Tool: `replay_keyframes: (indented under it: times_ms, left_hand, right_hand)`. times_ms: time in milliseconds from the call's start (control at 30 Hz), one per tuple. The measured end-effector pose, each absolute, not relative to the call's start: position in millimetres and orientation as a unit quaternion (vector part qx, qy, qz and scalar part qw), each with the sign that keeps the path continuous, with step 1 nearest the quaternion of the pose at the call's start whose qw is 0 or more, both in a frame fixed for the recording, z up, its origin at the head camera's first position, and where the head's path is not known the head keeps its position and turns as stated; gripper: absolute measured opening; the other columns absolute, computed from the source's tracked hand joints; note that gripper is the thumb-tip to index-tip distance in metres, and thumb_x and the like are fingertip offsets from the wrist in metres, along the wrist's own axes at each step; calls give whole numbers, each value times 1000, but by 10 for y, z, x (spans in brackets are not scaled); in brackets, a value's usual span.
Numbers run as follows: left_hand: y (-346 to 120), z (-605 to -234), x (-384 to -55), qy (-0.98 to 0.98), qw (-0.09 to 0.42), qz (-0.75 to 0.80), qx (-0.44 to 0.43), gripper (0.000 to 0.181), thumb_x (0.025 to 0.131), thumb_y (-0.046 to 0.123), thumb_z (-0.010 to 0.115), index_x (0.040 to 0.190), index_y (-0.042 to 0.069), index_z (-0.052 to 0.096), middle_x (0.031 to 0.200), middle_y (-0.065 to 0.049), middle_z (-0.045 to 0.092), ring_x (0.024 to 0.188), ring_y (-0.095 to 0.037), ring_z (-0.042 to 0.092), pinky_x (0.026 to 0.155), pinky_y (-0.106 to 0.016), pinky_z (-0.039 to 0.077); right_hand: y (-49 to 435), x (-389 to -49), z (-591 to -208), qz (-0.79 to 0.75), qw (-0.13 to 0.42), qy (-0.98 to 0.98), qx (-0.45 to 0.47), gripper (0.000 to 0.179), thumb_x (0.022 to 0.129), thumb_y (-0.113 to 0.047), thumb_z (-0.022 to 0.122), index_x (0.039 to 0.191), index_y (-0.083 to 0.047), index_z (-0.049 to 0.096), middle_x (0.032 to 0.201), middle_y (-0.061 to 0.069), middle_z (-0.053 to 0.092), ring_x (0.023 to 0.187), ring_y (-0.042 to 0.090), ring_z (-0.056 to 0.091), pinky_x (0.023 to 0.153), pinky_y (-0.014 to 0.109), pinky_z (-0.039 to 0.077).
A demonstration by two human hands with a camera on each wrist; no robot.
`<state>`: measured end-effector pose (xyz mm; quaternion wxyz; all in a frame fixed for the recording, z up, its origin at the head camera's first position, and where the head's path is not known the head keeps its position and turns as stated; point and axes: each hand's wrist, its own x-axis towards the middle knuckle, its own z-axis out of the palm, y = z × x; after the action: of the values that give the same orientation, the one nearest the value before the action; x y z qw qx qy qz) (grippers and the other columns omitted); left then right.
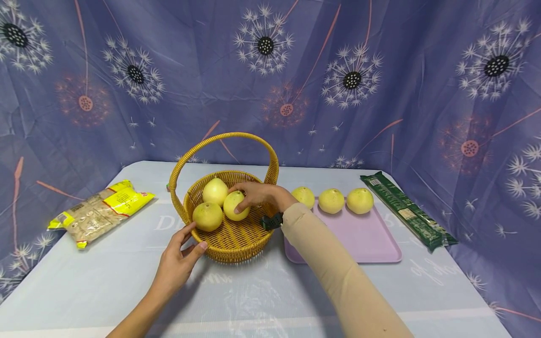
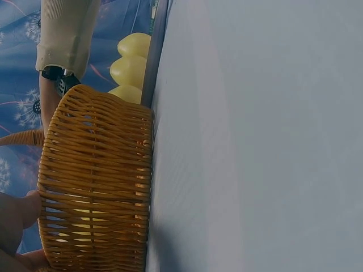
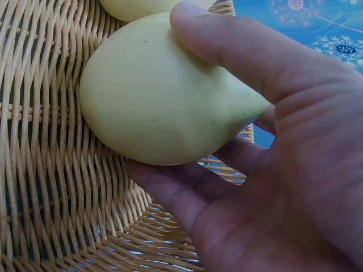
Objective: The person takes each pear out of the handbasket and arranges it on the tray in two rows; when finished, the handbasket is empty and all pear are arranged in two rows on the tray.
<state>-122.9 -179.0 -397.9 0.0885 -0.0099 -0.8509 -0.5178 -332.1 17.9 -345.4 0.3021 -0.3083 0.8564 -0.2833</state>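
Observation:
A round yellow wicker basket (image 1: 236, 256) with a tall arched handle stands mid-table. In it lie three pale yellow pomelos; my right hand (image 1: 253, 195) grips the right-hand pomelo (image 1: 233, 206), thumb on one side and fingers around the other. Close up in the right wrist view, that pomelo (image 3: 153, 96) tapers toward the palm, and the woven basket wall is right beside it. Another pomelo (image 1: 207, 217) lies nearest my left hand (image 1: 179, 260), which holds the basket's front-left rim with thumb and fingers. The third pomelo (image 1: 215, 191) sits behind.
Right of the basket is a pink tray (image 1: 359, 239), with three more pomelos (image 1: 331, 201) in a row along its back edge. A yellow-and-clear food bag (image 1: 103, 211) lies at left; a long green packet (image 1: 405, 209) lies at right. A patterned curtain hangs behind.

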Motion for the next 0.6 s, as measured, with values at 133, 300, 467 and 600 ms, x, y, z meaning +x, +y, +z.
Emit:
replay_keyframes:
  times_ms: [133,300,467,600]
  left_hand:
    - [-1789,-3978,-1229,-851,91,-518,-10,62,93,30,60,145,8,34,151,-16,31,136,-37,38,101,-44,48]
    - [-1780,-3976,-1238,-852,100,-514,-13,62,93,29,60,144,6,34,150,-18,32,135,-38,38,101,-46,47]
    - [-1780,-3981,-1238,-852,101,-513,-14,62,93,30,60,144,6,34,150,-18,32,135,-38,38,101,-47,47]
    - [-1782,-3982,-1240,-852,99,-513,-14,62,93,30,60,144,6,34,150,-18,32,135,-38,38,101,-47,47]
  right_hand:
    - [176,-3320,-3449,-282,299,857,-311,71,80,-26,76,142,-26,41,154,1,27,136,20,35,107,35,42]
    - [173,-3325,-3461,-274,288,860,-320,69,80,-27,76,141,-27,43,154,0,29,140,19,32,110,35,39]
    - [179,-3331,-3467,-271,282,861,-325,68,80,-29,76,140,-27,43,153,0,30,139,19,33,109,34,40]
    - [181,-3335,-3460,-274,274,862,-328,70,80,-30,76,141,-26,43,151,0,34,134,18,39,105,33,43]
